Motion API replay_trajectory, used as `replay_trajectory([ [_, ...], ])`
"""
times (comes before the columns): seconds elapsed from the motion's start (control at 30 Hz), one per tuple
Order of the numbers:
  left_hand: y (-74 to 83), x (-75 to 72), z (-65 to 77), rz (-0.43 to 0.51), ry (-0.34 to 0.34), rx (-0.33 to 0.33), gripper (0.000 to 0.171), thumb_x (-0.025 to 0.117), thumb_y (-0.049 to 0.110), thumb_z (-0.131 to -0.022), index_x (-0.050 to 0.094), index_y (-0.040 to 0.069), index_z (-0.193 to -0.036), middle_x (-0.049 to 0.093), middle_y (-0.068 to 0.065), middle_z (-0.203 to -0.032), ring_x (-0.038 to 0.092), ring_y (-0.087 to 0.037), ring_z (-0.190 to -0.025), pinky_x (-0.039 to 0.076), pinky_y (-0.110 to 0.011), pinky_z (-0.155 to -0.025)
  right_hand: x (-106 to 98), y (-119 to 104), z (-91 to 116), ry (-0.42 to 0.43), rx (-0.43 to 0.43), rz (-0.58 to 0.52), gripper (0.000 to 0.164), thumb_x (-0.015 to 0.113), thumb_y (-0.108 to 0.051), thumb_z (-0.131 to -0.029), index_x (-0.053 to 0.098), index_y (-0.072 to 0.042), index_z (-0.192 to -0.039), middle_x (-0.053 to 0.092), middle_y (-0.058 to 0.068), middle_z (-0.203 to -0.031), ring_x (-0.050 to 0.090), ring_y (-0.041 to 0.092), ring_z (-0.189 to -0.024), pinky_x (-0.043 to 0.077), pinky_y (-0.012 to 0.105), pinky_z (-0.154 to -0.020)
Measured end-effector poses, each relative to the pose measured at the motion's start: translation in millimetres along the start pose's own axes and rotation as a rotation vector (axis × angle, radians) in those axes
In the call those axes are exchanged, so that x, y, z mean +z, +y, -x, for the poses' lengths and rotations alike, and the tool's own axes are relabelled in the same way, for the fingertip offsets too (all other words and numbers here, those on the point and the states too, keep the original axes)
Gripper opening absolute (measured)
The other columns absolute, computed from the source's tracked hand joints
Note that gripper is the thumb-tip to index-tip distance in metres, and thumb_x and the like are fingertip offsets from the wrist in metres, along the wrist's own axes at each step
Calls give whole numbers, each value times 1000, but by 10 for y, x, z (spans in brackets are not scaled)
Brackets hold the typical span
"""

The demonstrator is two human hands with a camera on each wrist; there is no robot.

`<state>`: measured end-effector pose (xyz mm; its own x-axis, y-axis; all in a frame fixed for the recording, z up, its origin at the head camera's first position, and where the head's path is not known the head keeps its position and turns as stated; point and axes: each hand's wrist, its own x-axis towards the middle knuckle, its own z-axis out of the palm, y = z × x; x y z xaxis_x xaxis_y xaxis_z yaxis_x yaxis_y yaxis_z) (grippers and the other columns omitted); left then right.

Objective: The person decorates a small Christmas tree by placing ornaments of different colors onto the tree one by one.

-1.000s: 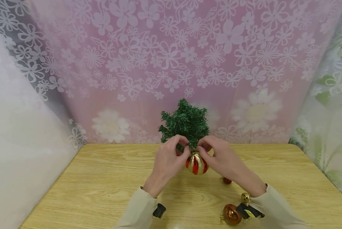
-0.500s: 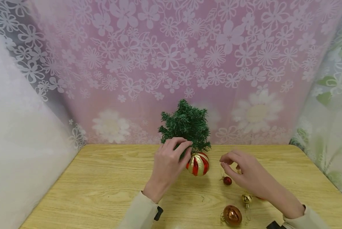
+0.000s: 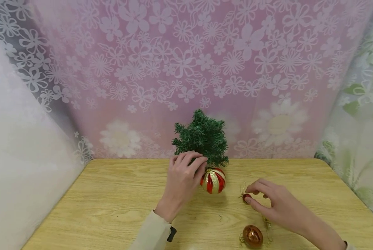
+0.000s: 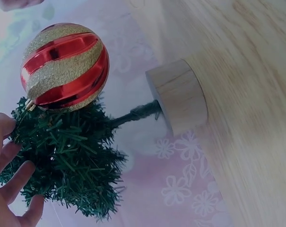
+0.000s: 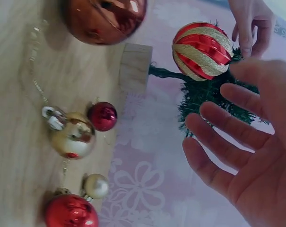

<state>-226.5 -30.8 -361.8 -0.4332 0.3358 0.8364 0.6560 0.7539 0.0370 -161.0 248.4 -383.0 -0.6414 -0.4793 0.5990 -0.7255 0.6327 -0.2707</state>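
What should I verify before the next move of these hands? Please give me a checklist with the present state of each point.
1. Striped ball hangs on the green tree: ok.
2. Its fastening is secure: cannot tell, the tie does not show clearly.
3. Wooden base stands on the table: ok.
4. Left hand is at the green tree: ok.
5. Right hand grips the small dark red ball: not ok, it is near, but the right wrist view shows no grip.
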Motion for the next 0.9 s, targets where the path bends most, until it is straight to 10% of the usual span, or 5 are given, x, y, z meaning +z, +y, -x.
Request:
replay_trajectory([
  [0.27,-86,-20,91,-23,28,19,15,73,21,-96,80,22,-109,76,2,-114,68,-24,-118,53,-47,-94,89,-98,141,-170,42,-64,28,80,-30,-90,65,-36,-114,65,-20,-109,66,0,-91,56,22,-71],
  [0.57,-176,-77,211,-30,4,14,26,71,25,-96,75,21,-122,74,-2,-122,65,-30,-125,48,-56,-102,147,-87,247,-562,208,-204,30,70,-50,-95,70,-32,-118,65,-8,-119,64,6,-99,55,24,-72],
  [0.73,-241,-102,261,-26,-10,-10,30,68,26,-98,73,20,-126,73,-4,-124,64,-32,-125,47,-56,-103,172,-55,290,-661,257,-193,34,72,-51,-93,70,-32,-121,66,2,-125,65,24,-107,56,27,-74],
  [0.9,-288,-127,286,-16,-42,-45,35,67,27,-99,70,19,-132,71,-5,-129,63,-32,-128,48,-58,-102,196,-22,317,-658,214,-198,32,74,-48,-92,71,-31,-119,65,0,-120,64,13,-101,55,26,-71],
])
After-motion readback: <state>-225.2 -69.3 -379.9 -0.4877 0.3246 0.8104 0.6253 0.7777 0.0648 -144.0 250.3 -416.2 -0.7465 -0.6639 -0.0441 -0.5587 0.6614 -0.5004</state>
